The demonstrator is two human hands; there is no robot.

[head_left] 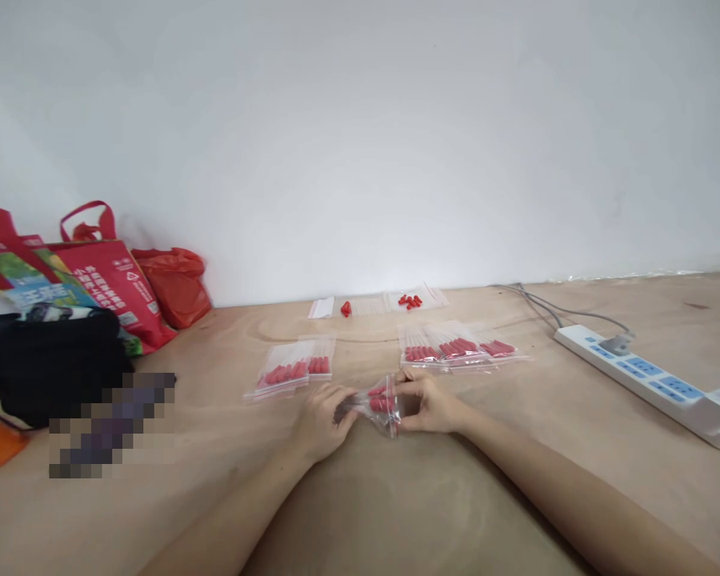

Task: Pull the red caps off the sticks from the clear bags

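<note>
Right now the small clear bag (379,406) sits between both of my hands, low over the wooden surface (396,496) and close in front of me; I cannot tell whether it touches the wood. It is thin, see-through plastic, crumpled where I grip it. A cluster of red pieces (382,402) shows through near its right end, while the left end looks darker and bunched.

My left hand (324,420) is closed on that left end, fingers curled in. My right hand (430,404) pinches the right end between thumb and fingertips, the other fingers folded.

Just beyond my left hand lies the left pair of filled bags (291,370), overlapping, with red pieces lined up in rows. Just beyond my right hand the right group of filled bags (456,349) fans out flat. Farther back, near the white wall (360,144), loose red bits (409,301) rest on clear plastic.

Well off to the right lies a white power strip (648,374) with blue sockets. At the far left stand red tote bags (111,280) and a black bag (48,364).
</note>
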